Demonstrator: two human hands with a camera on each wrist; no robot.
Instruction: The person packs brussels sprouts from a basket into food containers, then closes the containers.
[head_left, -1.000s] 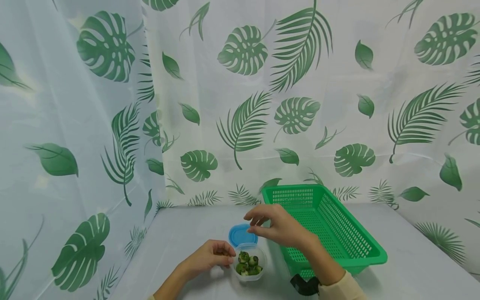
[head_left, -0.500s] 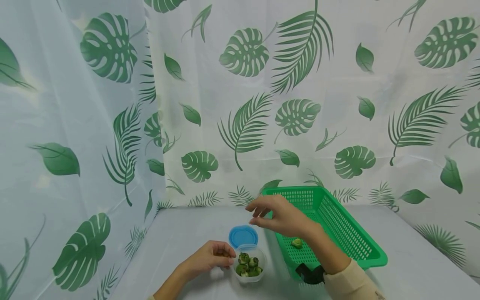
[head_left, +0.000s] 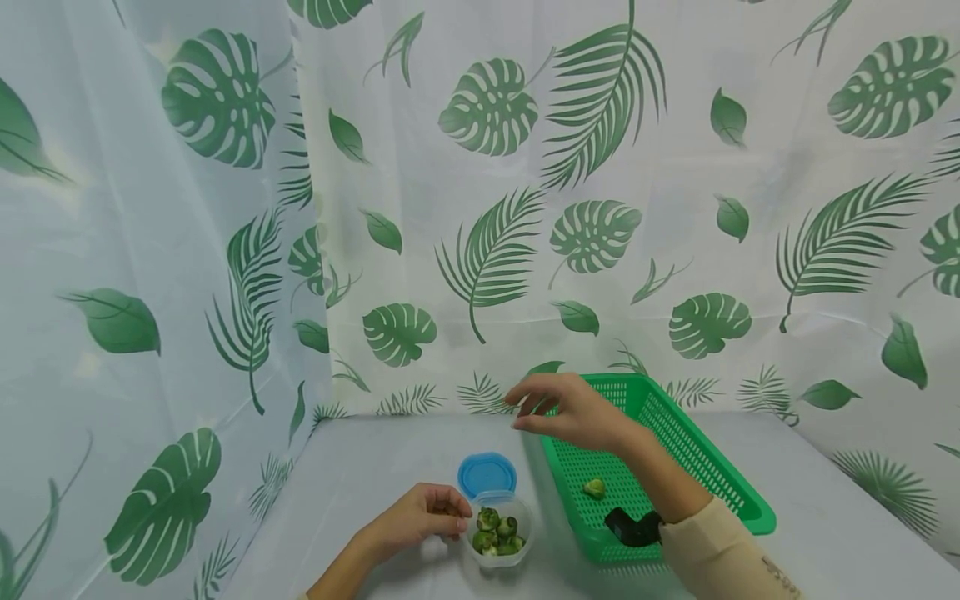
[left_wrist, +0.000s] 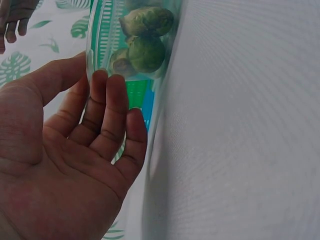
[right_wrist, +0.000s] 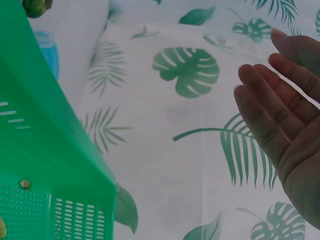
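In the head view a small clear plastic container (head_left: 501, 562) holds several Brussels sprouts (head_left: 506, 526). Its left side is held by my left hand (head_left: 420, 521); the left wrist view shows the thumb at the rim and curled fingertips against the container wall (left_wrist: 91, 60). Above the green basket (head_left: 558, 492), toward its left side, hovers my right hand (head_left: 573, 410). Its fingers are loosely bent with nothing between them, as the right wrist view also shows. One sprout (head_left: 595, 488) lies on the basket floor; my right forearm hides part of the basket.
A blue lid (head_left: 487, 475) lies flat just behind the container. The perforated basket stands on the white table (head_left: 390, 450) to the right. Leaf-printed sheets (head_left: 420, 250) hang at the back and left. A black wrist device (head_left: 633, 528) sits under my right wrist.
My right hand has risen and moved back and to the right, over the basket. The sprout in the basket, hidden by my arm at first, has come into view. My left hand stays put.
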